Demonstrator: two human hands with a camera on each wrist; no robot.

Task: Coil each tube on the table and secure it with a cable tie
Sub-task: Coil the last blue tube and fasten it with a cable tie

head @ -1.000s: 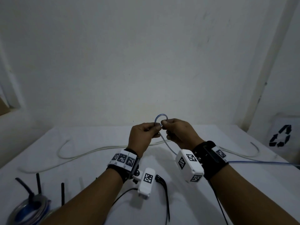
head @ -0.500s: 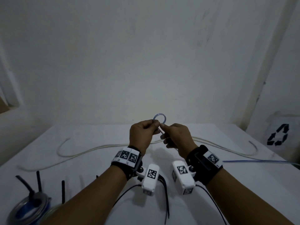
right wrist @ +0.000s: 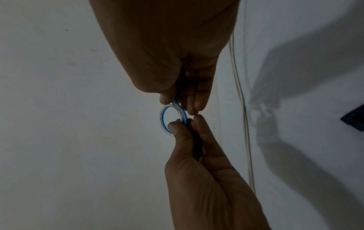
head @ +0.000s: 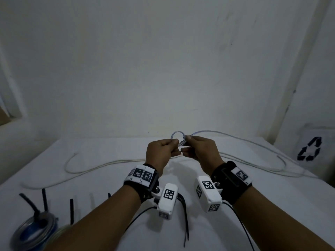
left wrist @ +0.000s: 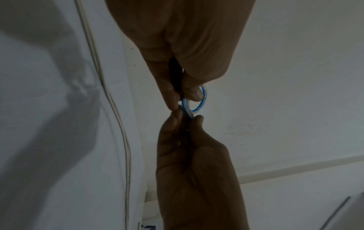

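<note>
**Non-task items in view**

White table (head: 272, 205): matte top, carries shadows at centre. Pale wall (head: 163, 60): behind the table, faintly scuffed. Recycling sign (head: 309, 149): dark arrow symbol on a white panel, at the right, beside the table's far corner. Vertical trim strip (head: 297, 73): runs up the wall at right.

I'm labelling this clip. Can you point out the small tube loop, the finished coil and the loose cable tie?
small tube loop (head: 178, 132): head view, top of ring.
finished coil (head: 27, 238): head view, near-left rim.
loose cable tie (head: 184, 214): head view, middle of black strap.
</note>
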